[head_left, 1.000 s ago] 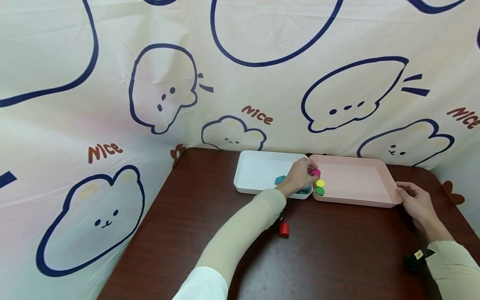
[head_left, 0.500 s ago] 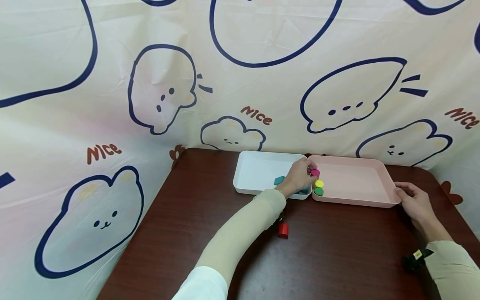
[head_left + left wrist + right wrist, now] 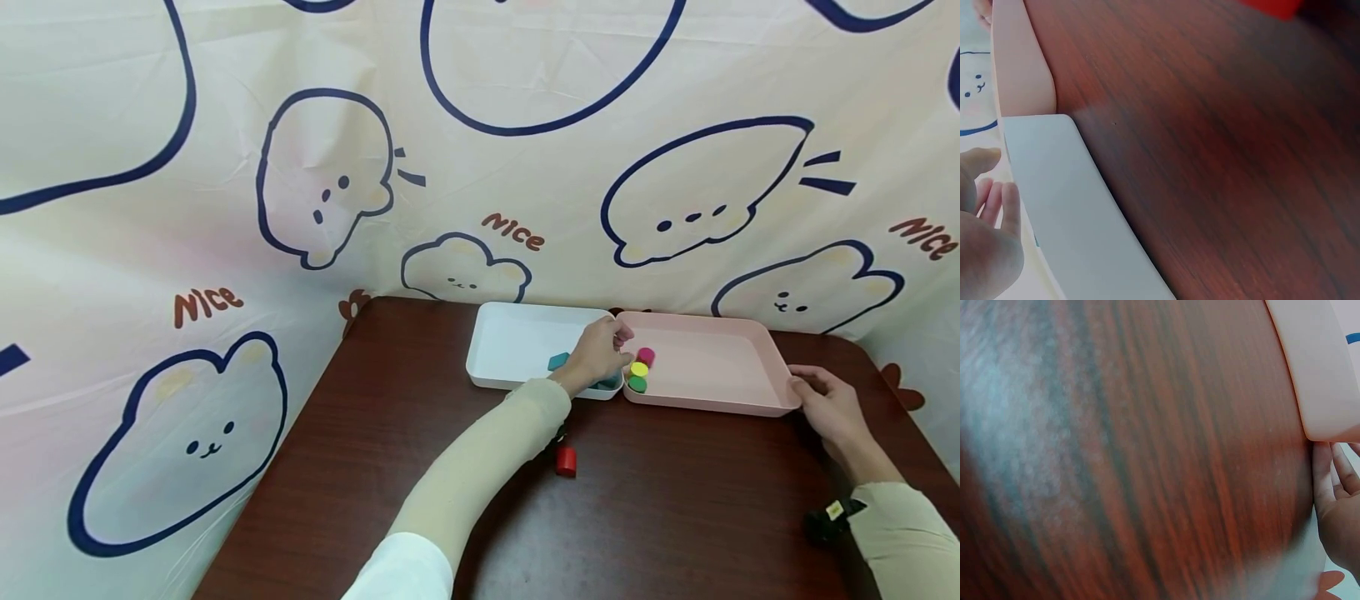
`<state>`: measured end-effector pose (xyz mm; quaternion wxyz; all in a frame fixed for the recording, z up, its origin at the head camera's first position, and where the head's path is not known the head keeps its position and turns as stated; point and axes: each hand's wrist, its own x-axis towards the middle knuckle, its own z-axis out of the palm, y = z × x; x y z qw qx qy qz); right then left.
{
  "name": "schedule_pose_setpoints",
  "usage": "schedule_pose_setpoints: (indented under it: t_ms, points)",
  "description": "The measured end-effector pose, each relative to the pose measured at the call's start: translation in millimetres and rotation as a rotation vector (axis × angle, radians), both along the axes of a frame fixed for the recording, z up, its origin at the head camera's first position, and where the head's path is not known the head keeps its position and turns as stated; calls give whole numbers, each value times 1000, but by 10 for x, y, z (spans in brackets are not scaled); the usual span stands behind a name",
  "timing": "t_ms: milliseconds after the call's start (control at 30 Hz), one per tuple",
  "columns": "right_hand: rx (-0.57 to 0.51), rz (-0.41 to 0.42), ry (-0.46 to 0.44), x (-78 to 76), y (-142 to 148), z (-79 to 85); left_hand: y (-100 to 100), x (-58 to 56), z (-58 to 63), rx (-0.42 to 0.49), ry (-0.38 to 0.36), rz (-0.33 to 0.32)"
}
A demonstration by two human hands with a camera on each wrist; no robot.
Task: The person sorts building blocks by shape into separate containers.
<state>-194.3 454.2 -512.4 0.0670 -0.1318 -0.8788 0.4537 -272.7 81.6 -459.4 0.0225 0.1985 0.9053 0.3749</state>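
In the head view my left hand [image 3: 600,350] is over the white tray's [image 3: 517,342] right end, its fingertips at the pink tray's [image 3: 712,367] left rim. Its thumb and fingers stand apart with nothing between them, as the left wrist view also shows. Just right of the fingers, a magenta round block [image 3: 646,357] lies inside the pink tray. Close by it are a yellow round block [image 3: 639,369] and a green round block [image 3: 637,384]. My right hand [image 3: 836,408] holds the pink tray at its near right corner, thumb and fingers at the rim.
A teal block [image 3: 558,361] lies in the white tray, with more teal [image 3: 607,381] partly hidden beside my left wrist. A red cylinder [image 3: 566,462] rests on the dark wooden table [image 3: 675,500] before the trays. A printed cloth [image 3: 525,167] hangs behind the table.
My left hand has let go of the magenta block, which has moved right and down into the pink tray. The right hand keeps its place at the tray corner.
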Motion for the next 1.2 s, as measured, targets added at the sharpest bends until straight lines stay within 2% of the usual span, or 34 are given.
schedule_pose_setpoints:
  t_ms: [167,333,600,767,967,1200]
  points:
    - [-12,-10,-6,13,1,-4,-11,12,5,14,4,-11]
    - [-10,-11,-11,16,0,-4,-51,49,66,34,9,-34]
    - [-11,-14,-8,-5,-4,21,-220,101,202,53,15,-118]
    - [-12,-19,-1,0,-12,14,-342,131,256,16,1,-152]
    - [-15,-22,4,-1,-1,8,-474,208,358,-14,-15,-220]
    - [-9,-21,-1,-10,-2,11,-604,368,450,-7,-50,-322]
